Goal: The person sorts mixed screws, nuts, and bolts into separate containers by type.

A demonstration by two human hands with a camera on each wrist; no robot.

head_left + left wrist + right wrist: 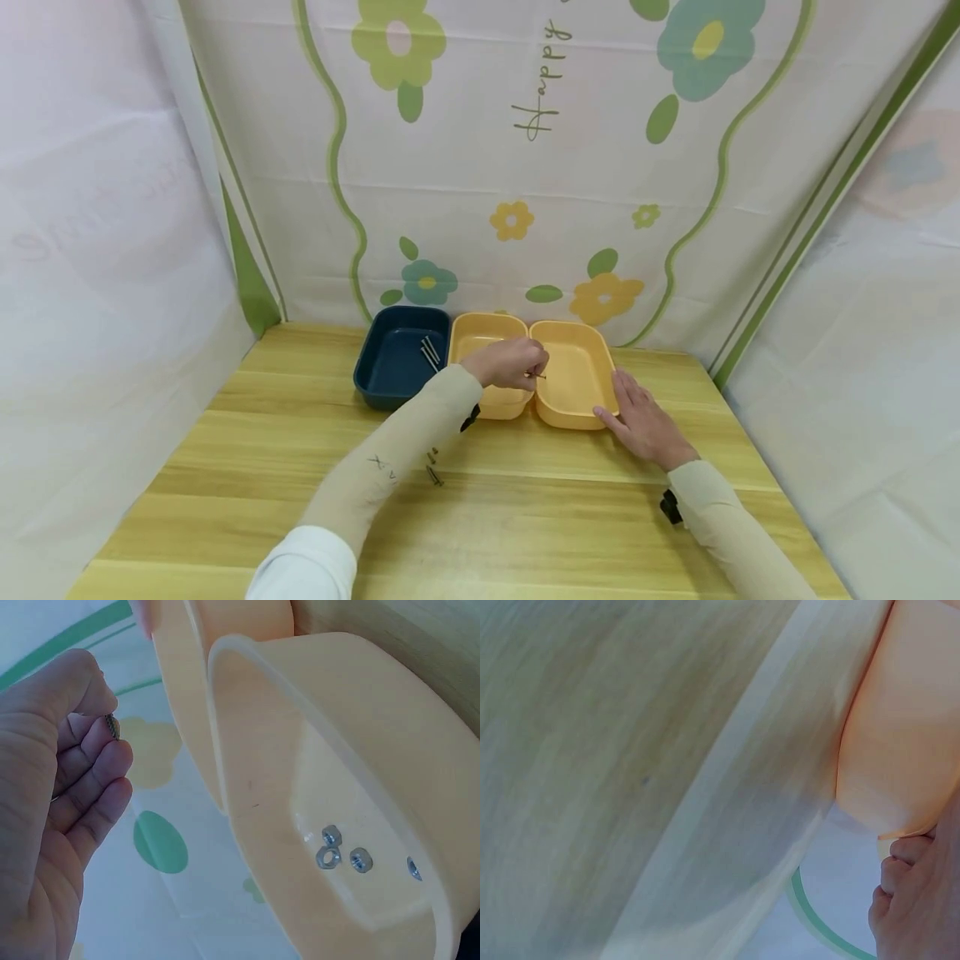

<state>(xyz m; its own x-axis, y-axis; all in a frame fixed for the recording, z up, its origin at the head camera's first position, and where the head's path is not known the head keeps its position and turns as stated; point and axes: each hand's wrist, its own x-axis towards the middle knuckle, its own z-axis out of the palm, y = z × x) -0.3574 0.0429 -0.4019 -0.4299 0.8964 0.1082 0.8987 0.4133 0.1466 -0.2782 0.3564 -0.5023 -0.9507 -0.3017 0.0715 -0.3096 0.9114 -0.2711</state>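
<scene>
Above the yellow trays (pixel 573 371), the left hand (pixel 508 363) pinches a probable screw (pixel 112 727), sleeve (pixel 401 442) crossing the blue tray (pixel 390 358); right hand (pixel 651 423) unclenched.

In the head view, "Happy" (pixel 542 82) runs in dark green script on the back cloth (pixel 472 150), between twelve and one o'clock, turned sideways, reading upward, with another stroke cut off by the top edge. The left sleeve (pixel 401 433), at seven o'clock, bears dark marks (pixel 378 464) like an X and a small v. Faint lettering (pixel 97 204) on the side cloth (pixel 112 333), between nine and ten o'clock, cannot be read.
</scene>
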